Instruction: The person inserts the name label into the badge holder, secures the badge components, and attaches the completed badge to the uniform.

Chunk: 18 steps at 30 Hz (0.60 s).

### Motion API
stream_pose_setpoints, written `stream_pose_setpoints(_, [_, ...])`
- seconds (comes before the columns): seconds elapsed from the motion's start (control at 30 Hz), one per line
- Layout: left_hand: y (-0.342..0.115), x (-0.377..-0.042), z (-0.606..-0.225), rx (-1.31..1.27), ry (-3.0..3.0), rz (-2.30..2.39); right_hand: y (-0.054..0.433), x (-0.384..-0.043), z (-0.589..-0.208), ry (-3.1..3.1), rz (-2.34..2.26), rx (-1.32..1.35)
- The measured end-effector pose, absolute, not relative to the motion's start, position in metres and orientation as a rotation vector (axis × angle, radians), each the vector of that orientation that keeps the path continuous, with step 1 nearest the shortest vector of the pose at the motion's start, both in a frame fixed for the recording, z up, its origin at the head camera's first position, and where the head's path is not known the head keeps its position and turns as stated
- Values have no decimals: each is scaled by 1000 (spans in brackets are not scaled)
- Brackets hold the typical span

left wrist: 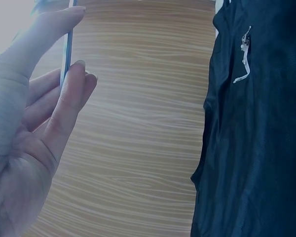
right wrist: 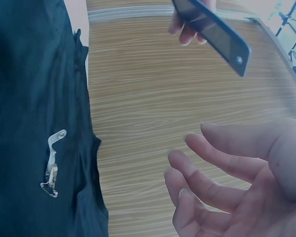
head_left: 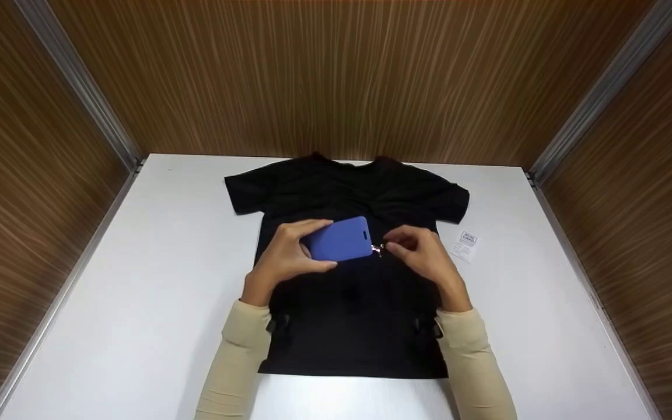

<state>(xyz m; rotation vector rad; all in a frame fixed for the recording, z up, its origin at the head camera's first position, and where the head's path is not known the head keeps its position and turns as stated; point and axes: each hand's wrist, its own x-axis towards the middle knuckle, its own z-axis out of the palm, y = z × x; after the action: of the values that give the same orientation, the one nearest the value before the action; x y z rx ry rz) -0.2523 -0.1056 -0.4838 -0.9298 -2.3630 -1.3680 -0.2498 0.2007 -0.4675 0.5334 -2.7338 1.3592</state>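
Observation:
My left hand (head_left: 289, 255) holds a blue card holder (head_left: 340, 240) by its long edges, thumb on one side and fingers on the other. A small slot shows near the holder's right end. In the left wrist view the holder (left wrist: 67, 52) appears edge-on as a thin strip. On a black T-shirt (head_left: 350, 326) lies a metal badge clip with a pale strap (right wrist: 52, 165), apart from the holder. My right hand (head_left: 422, 252) hovers above the shirt, near the clip in the head view. Its fingers (right wrist: 212, 190) bend loosely with nothing between them.
The T-shirt lies spread on a white table (head_left: 137, 280), collar toward the back wall. A white printed card (head_left: 464, 246) lies right of the shirt, below its sleeve. Wood-grain panels (head_left: 336, 76) enclose the table at the back and both sides.

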Motion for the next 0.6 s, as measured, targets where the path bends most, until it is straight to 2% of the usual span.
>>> stream_pose_setpoints(0.6, [-97,-251,-487,-986,-2390,-1357,194,-234,-454,-2556,1502,519])
